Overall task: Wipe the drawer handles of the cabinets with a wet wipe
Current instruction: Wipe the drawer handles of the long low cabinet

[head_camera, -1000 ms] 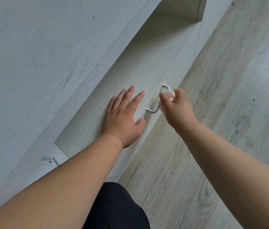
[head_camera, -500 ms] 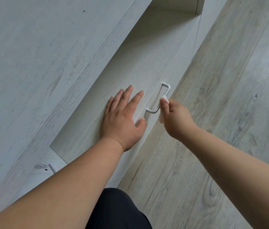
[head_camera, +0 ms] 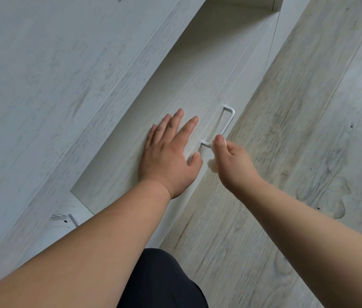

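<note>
Mostly hidden wipe (head_camera: 212, 166) inside right hand (head_camera: 235, 166)

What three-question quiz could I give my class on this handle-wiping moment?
1. True or false: the left hand grips the drawer handle.
2. Multiple choice: where does the wet wipe meet the handle? A) at its near end B) at its far end C) nowhere
3. Short answer: which hand pinches the wipe?

Key
1. False. It lies flat on the cabinet panel beside the handle.
2. A.
3. The right hand.
</note>
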{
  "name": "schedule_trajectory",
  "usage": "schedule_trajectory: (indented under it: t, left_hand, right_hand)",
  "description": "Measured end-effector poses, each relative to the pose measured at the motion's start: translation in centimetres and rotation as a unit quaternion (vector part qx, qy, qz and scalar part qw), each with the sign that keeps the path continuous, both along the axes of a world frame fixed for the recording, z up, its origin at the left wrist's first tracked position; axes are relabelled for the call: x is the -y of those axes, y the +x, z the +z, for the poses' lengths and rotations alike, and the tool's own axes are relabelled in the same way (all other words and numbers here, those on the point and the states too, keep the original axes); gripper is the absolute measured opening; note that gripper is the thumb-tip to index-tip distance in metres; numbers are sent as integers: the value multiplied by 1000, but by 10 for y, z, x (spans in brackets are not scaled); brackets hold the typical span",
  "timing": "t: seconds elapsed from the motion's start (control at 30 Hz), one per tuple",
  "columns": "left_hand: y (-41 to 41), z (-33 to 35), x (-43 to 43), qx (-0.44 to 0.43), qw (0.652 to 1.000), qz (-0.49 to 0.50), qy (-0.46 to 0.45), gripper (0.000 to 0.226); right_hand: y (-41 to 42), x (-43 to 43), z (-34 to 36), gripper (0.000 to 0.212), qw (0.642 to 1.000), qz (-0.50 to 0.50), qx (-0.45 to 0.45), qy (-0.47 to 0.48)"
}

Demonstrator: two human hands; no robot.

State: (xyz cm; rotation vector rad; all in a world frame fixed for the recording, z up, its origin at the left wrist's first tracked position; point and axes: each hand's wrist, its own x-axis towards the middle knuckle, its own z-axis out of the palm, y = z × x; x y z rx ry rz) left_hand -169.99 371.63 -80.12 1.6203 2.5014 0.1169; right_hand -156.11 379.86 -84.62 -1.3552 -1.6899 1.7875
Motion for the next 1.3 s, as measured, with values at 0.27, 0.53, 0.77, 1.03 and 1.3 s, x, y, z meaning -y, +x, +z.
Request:
schedule_trajectory:
  t: [0.27,0.53,0.77,1.03,1.3]
  left_hand:
    - [1,1,0,-3,1000,-1,-4,76]
    - [0,0,-1,-4,1000,-2,2,78]
    - [0,0,0,-7,1000,-4,-2,78]
    - [0,0,0,-1,1000,-2,-4,78]
    - [0,0,-1,0,1000,1,-2,78]
  right_hand:
    - [-8,-17,10,29,987,-54,-84,-127]
    - [-13,-3,8,13,956,-89,-164,-225]
    - [-9,-8,8,5,924,-73,-217,-308]
    - [1,-16,-2,20,874,-1,-290,-389]
    - [-5,-12,-4,16,896,2,-279,-344]
